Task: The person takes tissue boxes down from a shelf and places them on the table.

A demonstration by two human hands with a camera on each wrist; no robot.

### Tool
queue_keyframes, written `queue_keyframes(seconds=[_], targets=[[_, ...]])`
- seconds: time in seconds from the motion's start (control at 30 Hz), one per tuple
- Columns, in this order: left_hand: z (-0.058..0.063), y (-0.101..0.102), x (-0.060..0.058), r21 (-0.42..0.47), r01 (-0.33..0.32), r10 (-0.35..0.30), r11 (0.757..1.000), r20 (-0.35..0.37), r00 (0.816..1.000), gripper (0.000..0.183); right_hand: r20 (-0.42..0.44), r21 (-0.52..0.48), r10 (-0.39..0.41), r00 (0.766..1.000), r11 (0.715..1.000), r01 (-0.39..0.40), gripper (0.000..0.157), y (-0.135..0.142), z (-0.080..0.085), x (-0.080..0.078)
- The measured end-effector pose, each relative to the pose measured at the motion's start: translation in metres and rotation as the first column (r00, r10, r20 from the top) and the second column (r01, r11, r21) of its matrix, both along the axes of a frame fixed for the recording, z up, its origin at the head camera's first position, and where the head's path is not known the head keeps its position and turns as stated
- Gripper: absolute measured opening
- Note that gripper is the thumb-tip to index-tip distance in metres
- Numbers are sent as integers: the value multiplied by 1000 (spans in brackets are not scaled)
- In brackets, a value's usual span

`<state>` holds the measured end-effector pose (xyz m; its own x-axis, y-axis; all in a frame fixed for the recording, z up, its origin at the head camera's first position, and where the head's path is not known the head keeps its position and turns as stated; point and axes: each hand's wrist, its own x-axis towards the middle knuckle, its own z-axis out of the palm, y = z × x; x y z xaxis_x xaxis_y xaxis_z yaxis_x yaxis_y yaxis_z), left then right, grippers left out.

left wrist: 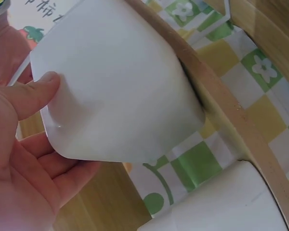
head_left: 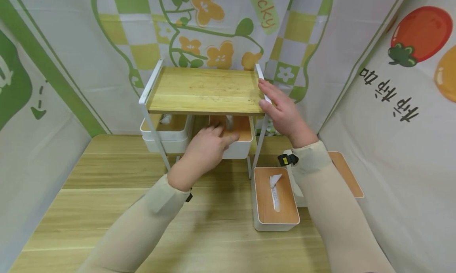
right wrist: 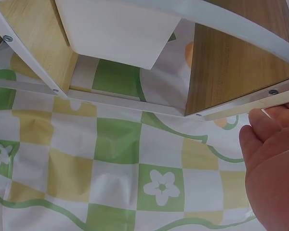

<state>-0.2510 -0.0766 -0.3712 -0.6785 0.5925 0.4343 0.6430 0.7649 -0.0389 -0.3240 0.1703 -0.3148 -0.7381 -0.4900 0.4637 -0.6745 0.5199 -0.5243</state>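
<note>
A small two-tier shelf with a wooden top board (head_left: 210, 88) and white metal frame stands on the table. On its lower tier a white tissue box (head_left: 238, 150) with a wood-coloured lid sits at the right. My left hand (head_left: 204, 148) holds this box. In the left wrist view the thumb (left wrist: 38, 91) lies on the white wall and the other fingers lie at its edge. My right hand (head_left: 285, 112) rests on the shelf's right upper rail, its fingertips over it. The right wrist view shows those fingers (right wrist: 260, 130) against the rail.
Two stacked white boxes (head_left: 165, 144) fill the lower tier's left. Another tissue box (head_left: 276, 221) stands on the table (head_left: 213, 241) at the shelf's front right. Further wood-lidded boxes (head_left: 347, 174) lie partly hidden behind my right forearm. A printed cloth (head_left: 213, 23) hangs behind.
</note>
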Motion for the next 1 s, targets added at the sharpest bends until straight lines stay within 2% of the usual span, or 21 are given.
queue_keyframes(seconds=[0.17, 0.43, 0.57, 0.77, 1.0], targets=[[0, -3, 8, 9, 22, -22, 1000, -23, 999, 32, -2, -7, 3, 1000, 1000, -3, 66, 0, 0, 0], [-7, -10, 12, -23, -51, 52, 998, 60, 997, 57, -11, -7, 7, 1000, 1000, -7, 65, 0, 0, -1], [-6, -12, 15, -45, -54, 58, 998, 89, 994, 57, -12, -5, 14, 1000, 1000, -14, 66, 0, 0, -1], [-1, -13, 25, -74, -63, 71, 995, 113, 991, 55, -3, -1, 11, 1000, 1000, -11, 63, 0, -1, 0], [-2, -15, 30, -38, -61, 65, 997, 113, 991, 55, -2, -10, 11, 1000, 1000, -11, 62, -1, -2, -1]])
